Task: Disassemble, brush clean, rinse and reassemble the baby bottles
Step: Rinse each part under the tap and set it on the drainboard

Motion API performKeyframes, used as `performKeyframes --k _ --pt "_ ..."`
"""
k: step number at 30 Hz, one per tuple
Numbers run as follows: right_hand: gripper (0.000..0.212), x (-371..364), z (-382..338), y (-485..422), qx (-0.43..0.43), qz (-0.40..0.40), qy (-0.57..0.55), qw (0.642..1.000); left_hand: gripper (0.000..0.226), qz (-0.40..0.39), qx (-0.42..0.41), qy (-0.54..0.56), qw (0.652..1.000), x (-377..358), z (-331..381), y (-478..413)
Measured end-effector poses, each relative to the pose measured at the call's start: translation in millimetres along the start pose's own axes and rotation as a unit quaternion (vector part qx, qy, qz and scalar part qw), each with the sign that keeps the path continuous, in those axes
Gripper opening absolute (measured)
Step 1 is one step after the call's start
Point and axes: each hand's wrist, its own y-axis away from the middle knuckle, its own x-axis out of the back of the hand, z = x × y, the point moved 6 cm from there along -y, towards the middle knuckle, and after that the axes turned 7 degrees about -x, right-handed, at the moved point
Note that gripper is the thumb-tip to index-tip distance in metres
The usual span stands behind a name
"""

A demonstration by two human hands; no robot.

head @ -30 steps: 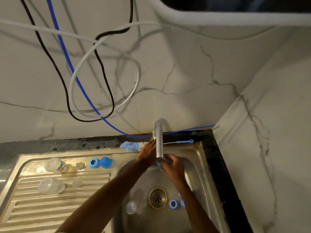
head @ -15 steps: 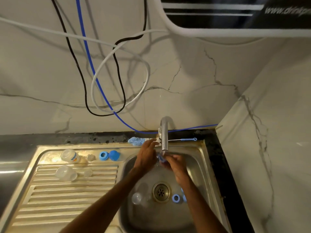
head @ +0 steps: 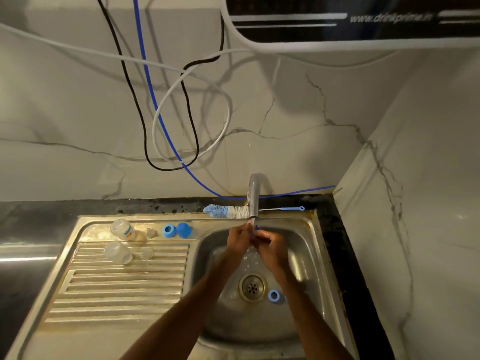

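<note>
- The left hand and right hand are pressed close together just under the spout of the tap, over the sink.
- The right hand pinches a small blue part at its fingertips. The left hand's fingers curl against the same part, but blur hides whether they grip it.
- Water falls below the hands toward the drain.
- A blue ring lies in the sink just right of the drain, beside the right forearm. The left forearm covers the sink's near left side.
- A bottle brush lies on the ledge behind the sink. The tap stands in front of it and hides where the bristles meet its thin handle.
- On the draining board two clear bottles lie on their sides, each with a clear teat to its right.
- A second blue ring and a blue cap sit side by side, touching, between the bottles and the sink.
- Black, blue and white cables loop on the marble wall under a water purifier.
</note>
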Motion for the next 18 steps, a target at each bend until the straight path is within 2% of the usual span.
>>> performKeyframes --k 4,6,7,9,12,15,18 --pt "0.011 2 -9 -1 0.061 0.022 0.022 0.998 0.045 0.011 -0.001 0.034 0.999 -8 4 3" --pt "0.02 -2 -15 -5 0.067 0.037 0.053 0.996 0.047 0.015 0.014 0.05 0.999 -9 9 3" --pt "0.02 -4 -16 -7 0.038 0.037 0.02 0.998 0.048 0.019 0.022 0.048 0.998 -7 12 3" --pt "0.008 -5 -11 -10 -0.074 0.033 -0.103 0.991 0.042 0.016 0.016 0.038 0.999 -5 19 5" --pt "0.018 -6 1 -11 -0.218 -0.009 -0.271 0.937 0.027 -0.023 -0.016 0.038 0.999 -9 23 8" --pt "0.028 -14 0 -10 -0.273 -0.048 -0.441 0.854 0.021 -0.041 -0.046 0.043 0.997 -13 19 6" --pt "0.025 -18 0 -4 -0.276 -0.06 -0.471 0.835 0.024 -0.036 -0.072 0.033 0.996 -6 19 5"
